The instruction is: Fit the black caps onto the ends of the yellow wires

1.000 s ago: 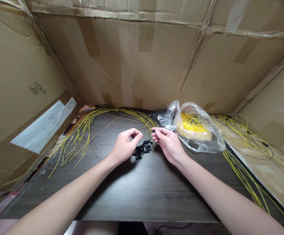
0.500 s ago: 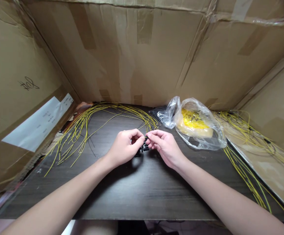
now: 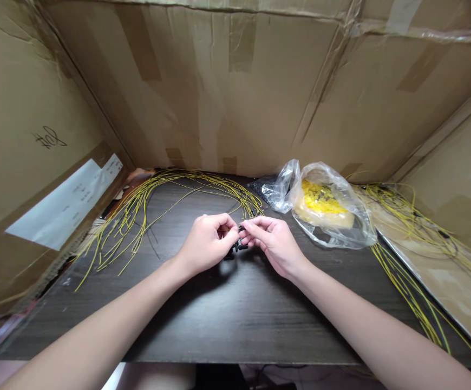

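Observation:
Over the middle of the dark table my left hand (image 3: 210, 241) is closed in a pinch on a thin yellow wire (image 3: 224, 231), mostly hidden by the fingers. Facing it, my right hand (image 3: 274, 242) pinches a small black piece (image 3: 241, 227); its exact kind is too small to make out. The fingertips of both hands nearly meet. Several small black parts (image 3: 235, 251) lie on the table just below the fingers. Behind the hands, a bundle of yellow wires (image 3: 197, 175) arcs to the left, with one end close behind my fingers.
An open clear plastic bag (image 3: 361, 235) with small yellow parts (image 3: 322, 197) stands at the back right, beside another bag of dark pieces (image 3: 274, 196). More yellow wires (image 3: 414, 300) run along the right side. Cardboard walls (image 3: 276, 97) enclose the table (image 3: 235, 330) on three sides.
The small black piece between the fingertips now lies more level, pointing toward my left hand. Both hands stay in nearly the same place.

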`<state>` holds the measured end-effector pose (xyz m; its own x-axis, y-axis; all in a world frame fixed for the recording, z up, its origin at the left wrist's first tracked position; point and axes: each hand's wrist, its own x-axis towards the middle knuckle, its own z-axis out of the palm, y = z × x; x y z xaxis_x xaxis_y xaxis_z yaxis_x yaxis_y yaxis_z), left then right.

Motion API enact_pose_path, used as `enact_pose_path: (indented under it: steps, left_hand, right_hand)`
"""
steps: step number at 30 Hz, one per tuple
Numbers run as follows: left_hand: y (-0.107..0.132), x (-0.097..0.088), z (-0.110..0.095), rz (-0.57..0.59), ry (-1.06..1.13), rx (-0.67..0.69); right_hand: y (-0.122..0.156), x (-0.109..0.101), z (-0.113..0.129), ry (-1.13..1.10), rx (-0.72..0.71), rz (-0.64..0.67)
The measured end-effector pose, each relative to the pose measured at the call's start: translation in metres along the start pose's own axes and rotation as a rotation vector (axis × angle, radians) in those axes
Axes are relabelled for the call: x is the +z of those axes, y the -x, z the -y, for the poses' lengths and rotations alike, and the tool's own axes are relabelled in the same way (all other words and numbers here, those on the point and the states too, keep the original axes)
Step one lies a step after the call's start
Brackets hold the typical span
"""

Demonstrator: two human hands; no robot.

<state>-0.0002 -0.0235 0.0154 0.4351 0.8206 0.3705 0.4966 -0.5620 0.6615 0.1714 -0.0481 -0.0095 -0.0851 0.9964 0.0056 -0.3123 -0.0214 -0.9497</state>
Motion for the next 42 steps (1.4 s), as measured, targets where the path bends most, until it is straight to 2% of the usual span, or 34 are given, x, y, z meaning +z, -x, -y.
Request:
enact_pose_path:
  steps: [6,13,19,32,36,42]
  left_hand:
    - [0.0008,-0.0015,-0.0016,0.024,-0.036,0.027]
    - [0.0006,-0.0047,-0.0019,0.137,0.084,-0.101]
    - [0.0000,-0.0071,-0.0058,0.138,0.091,-0.124]
    - [0.0017,-0.0020,-0.0037,0.147,0.006,-0.072]
    - [0.0014,-0.0012,-0.0047,0.115,0.028,-0.107]
    - [0.0004,-0.0024,-0.0024,0.137,0.016,-0.165]
  right_hand:
    - [0.0011,0.0006,-0.0019,0.028,-0.032,0.019]
    - [0.0006,-0.0021,-0.0018,0.036,-0.015,0.035]
    - [0.0016,-0.0006,-0.0018,0.051,-0.007,0.038]
    - [0.0018,0.0011,-0.0049,0.099,0.005,0.012]
    - [0.0012,0.0006,-0.0054,0.028,0.028,-0.021]
    - [0.0003,0.0001,-0.0058,0.031,0.025,-0.039]
